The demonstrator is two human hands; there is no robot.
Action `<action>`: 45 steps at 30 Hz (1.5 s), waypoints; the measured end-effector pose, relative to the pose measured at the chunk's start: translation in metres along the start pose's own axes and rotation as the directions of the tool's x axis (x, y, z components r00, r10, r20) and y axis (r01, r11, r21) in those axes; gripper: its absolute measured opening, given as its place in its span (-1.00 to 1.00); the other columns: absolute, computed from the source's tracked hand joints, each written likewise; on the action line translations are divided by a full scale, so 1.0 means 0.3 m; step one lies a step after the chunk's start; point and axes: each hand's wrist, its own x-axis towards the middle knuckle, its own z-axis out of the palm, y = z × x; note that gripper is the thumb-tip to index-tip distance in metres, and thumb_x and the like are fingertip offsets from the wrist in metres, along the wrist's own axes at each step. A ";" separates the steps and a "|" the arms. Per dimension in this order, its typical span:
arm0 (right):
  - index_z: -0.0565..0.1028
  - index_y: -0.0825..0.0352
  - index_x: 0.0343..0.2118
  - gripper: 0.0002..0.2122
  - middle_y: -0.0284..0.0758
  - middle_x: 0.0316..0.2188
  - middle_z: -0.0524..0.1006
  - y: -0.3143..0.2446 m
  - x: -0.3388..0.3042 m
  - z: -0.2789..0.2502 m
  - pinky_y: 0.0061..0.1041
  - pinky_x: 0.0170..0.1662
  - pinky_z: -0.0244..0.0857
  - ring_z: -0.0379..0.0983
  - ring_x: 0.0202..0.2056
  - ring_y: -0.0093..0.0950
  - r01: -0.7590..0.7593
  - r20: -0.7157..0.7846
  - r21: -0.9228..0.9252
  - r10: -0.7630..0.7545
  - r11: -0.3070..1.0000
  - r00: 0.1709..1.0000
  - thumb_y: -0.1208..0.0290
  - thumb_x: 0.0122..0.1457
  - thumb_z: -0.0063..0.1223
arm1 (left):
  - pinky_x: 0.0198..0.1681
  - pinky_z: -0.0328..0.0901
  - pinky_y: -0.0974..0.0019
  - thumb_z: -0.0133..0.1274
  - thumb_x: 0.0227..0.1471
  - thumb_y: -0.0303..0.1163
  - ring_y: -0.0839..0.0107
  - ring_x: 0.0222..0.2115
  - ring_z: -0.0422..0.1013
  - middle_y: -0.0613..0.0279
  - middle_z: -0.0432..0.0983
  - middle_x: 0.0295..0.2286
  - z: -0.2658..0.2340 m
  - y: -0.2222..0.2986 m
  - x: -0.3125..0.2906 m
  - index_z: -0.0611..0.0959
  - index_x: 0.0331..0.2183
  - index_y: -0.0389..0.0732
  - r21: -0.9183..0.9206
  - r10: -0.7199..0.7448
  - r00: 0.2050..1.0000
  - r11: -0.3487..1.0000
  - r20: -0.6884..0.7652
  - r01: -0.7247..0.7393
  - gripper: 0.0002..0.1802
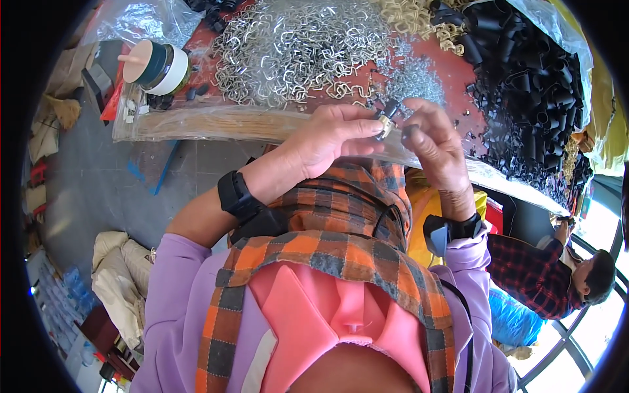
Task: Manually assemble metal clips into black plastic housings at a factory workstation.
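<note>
My left hand (pixel 344 131) pinches a small brass-coloured metal part with a black end (pixel 386 123) between thumb and fingers, just over the near table edge. Close on its right, my right hand (pixel 438 141) has bent fingers and a thumb set apart from them. Something dark covers its thumb tip; whether a cover or a small piece, I cannot make out. Beyond both hands lies a heap of bent silver metal hooks (pixel 298 56). Tiny silver pieces (pixel 417 80) make a smaller pile just behind my right hand.
Black tube pieces (pixel 534 92) cover the table's right side, with tan curved parts (pixel 403 14) at the back. A lidded jar (pixel 154 67) stands at left. Sacks (pixel 121 268) lie on the floor at left. Another person (pixel 553 272) sits at right.
</note>
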 end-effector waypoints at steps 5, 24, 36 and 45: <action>0.24 0.39 -0.17 -0.69 -0.47 -0.54 0.33 -0.004 -0.003 0.041 -0.73 -0.35 0.10 0.23 -0.45 -0.69 0.034 -0.019 -0.181 -0.038 0.983 0.999 0.52 -0.02 -0.05 | -0.41 0.32 0.55 -0.04 -0.12 -0.43 0.43 -0.44 0.41 0.21 0.43 -0.44 0.006 0.000 0.000 0.46 -0.32 -0.30 0.025 -0.020 1.000 0.999 -0.003 0.020 -0.77; 0.42 0.35 -0.36 -0.72 -0.29 -0.50 0.39 0.044 -0.078 -0.031 -0.54 -0.42 0.19 0.30 -0.46 -0.42 0.425 0.111 -0.828 -0.635 0.367 0.764 0.59 -0.25 0.11 | -0.43 0.30 0.57 -0.09 -0.06 -0.34 0.53 -0.50 0.38 0.24 0.42 -0.46 0.058 -0.009 0.028 0.45 -0.32 -0.29 0.115 -0.112 0.991 0.988 0.071 0.103 -0.75; 0.40 0.29 -0.41 -0.72 -0.18 -0.52 0.43 -0.181 -0.389 -0.953 -0.37 -0.38 0.22 0.37 -0.43 -0.24 -0.809 -0.640 -0.564 -0.533 -0.163 0.553 0.19 -0.11 -0.04 | -0.53 0.27 0.58 -0.08 -0.06 -0.33 0.58 -0.55 0.34 0.26 0.40 -0.51 0.068 0.003 0.068 0.45 -0.34 -0.30 0.232 -0.018 0.992 0.973 0.121 -0.011 -0.75; 0.37 0.27 -0.40 -0.69 -0.15 -0.50 0.40 -0.133 -0.332 -0.893 -0.29 -0.39 0.20 0.35 -0.46 -0.18 -0.761 -0.549 -0.636 -0.619 -0.128 0.562 0.18 -0.18 0.03 | -0.44 0.27 0.55 -0.06 -0.08 -0.36 0.58 -0.51 0.34 0.28 0.40 -0.49 0.051 -0.009 0.063 0.41 -0.29 -0.30 0.194 -0.051 0.999 0.980 -0.004 0.051 -0.72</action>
